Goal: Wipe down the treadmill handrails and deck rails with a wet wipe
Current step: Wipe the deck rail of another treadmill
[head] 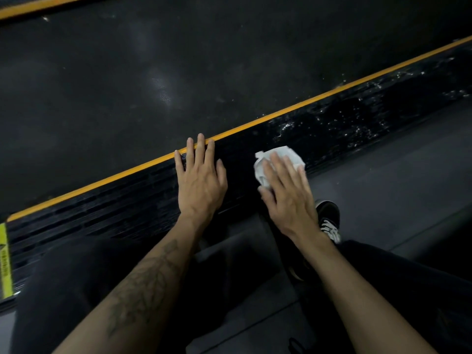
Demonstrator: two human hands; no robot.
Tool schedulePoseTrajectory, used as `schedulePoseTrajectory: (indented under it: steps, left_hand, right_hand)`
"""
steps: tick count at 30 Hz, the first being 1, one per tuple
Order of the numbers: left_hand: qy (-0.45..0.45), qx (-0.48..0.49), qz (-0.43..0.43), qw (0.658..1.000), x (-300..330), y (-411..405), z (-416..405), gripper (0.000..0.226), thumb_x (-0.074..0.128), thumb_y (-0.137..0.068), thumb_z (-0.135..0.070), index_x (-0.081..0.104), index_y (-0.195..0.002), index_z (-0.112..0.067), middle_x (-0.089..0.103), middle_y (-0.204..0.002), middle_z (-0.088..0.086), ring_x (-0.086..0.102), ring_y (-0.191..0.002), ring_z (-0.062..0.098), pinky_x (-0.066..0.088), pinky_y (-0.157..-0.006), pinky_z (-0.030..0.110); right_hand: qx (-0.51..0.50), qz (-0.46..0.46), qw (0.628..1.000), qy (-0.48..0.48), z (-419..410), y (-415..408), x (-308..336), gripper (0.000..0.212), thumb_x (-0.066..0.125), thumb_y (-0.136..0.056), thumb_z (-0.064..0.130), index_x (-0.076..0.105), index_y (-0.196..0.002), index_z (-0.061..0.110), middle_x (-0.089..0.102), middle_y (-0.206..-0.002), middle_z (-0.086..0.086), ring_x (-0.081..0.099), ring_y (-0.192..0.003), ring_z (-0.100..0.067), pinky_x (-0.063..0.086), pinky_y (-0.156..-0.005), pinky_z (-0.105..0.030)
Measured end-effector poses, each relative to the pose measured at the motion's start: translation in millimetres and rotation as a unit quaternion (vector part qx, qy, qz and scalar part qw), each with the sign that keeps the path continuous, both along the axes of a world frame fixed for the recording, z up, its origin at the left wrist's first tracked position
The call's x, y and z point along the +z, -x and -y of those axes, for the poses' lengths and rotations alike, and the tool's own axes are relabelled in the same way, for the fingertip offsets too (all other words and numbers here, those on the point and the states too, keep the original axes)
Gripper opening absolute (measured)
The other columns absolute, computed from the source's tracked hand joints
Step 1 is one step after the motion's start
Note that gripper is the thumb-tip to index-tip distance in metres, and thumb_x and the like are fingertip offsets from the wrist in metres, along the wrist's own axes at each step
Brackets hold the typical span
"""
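Person's crouched next to the treadmill, and the near deck rail (127,208) runs diagonal across the frame, lower left up to upper right, w/ an orange stripe (293,108) along its far edge and the belt (178,60) beyond that. That diagonal is basically the whole story for the next stroke.

Right hand (288,190) is flat, fingers straight, pressing the wet wipe (283,155) down on the rail, a bit right of frame center. The wipe's bunched up, poking out past the fingertips and on the thumb side. Left hand (201,177) is also flat, holding nothing, palm on the rail just to the left of the wipe, fingertips reaching the orange stripe. Looks like it's bracing, tbh.

The rail section toward the upper right is glistening w/ wet streaks and droplets, so prob already wiped. The section toward the lower left, past the left hand, looks matte and dry. So imo the undone part lies down-left along the rail's long axis, and the left hand sits right in that path; it'd have to lift or slide for the wipe to go that way. Right hand's the one on the wipe, obv.

A shoe (329,218) shows below the right wrist, and there's a yellow warning label (5,259) at the far left edge.
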State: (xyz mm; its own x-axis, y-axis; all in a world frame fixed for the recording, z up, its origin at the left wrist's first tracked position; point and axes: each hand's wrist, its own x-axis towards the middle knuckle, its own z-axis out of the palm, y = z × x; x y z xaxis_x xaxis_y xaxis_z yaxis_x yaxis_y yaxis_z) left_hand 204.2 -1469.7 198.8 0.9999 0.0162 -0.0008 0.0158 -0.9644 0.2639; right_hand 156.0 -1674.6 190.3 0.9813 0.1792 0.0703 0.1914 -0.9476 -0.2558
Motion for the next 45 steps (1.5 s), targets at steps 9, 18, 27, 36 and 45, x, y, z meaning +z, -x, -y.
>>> schedulePoseTrajectory:
  steps: [9,18,27,36,45]
  left_hand:
    - [0.001,-0.01,0.007,1.0,1,0,0,0.057,0.027,-0.11,-0.039,0.025,-0.163,-0.018,0.012,-0.172,0.004,0.001,-0.16,0.024,0.002,-0.128,0.053]
    - [-0.012,-0.065,0.01,0.998,1,0,5,0.053,0.031,-0.11,-0.032,0.032,-0.16,-0.016,0.017,-0.171,0.006,0.007,-0.159,0.025,0.005,-0.128,0.05]
    - [-0.022,-0.019,-0.011,1.0,-5,0,30,0.061,0.021,-0.108,-0.042,0.019,-0.164,-0.016,0.003,-0.173,0.008,-0.005,-0.159,0.032,0.003,-0.126,0.06]
    - [-0.026,-0.023,-0.017,0.999,-8,-1,32,0.062,0.014,-0.108,-0.046,0.008,-0.165,-0.023,-0.005,-0.173,0.004,-0.012,-0.158,0.03,-0.001,-0.126,0.059]
    - [-0.016,-0.008,-0.024,1.0,-7,-3,35,0.059,0.016,-0.109,-0.044,0.009,-0.165,-0.026,-0.008,-0.173,0.001,-0.014,-0.158,0.026,-0.003,-0.127,0.057]
  right_hand:
    - [0.098,0.027,0.995,0.007,-24,20,-4,0.061,0.037,-0.106,0.046,0.036,-0.159,0.014,0.025,-0.168,-0.006,0.019,-0.157,-0.026,0.019,-0.125,-0.054]
    - [-0.026,0.009,0.998,-0.047,-34,24,0,0.064,0.032,-0.106,0.045,0.031,-0.16,0.011,0.02,-0.17,-0.007,0.012,-0.158,-0.024,0.009,-0.128,-0.047]
    - [-0.1,0.002,0.995,-0.021,-4,10,3,0.06,0.025,-0.108,0.043,0.03,-0.161,0.015,0.018,-0.171,-0.005,0.009,-0.159,-0.024,0.01,-0.128,-0.051]
    - [0.014,-0.033,0.997,0.061,18,-4,9,0.06,0.017,-0.106,0.04,0.026,-0.163,0.022,0.014,-0.171,0.002,0.008,-0.159,-0.019,0.01,-0.128,-0.049]
    - [0.032,-0.03,0.998,0.049,-1,-15,8,0.056,0.025,-0.109,0.039,0.029,-0.162,0.022,0.016,-0.171,0.0,0.011,-0.159,-0.021,0.009,-0.128,-0.048]
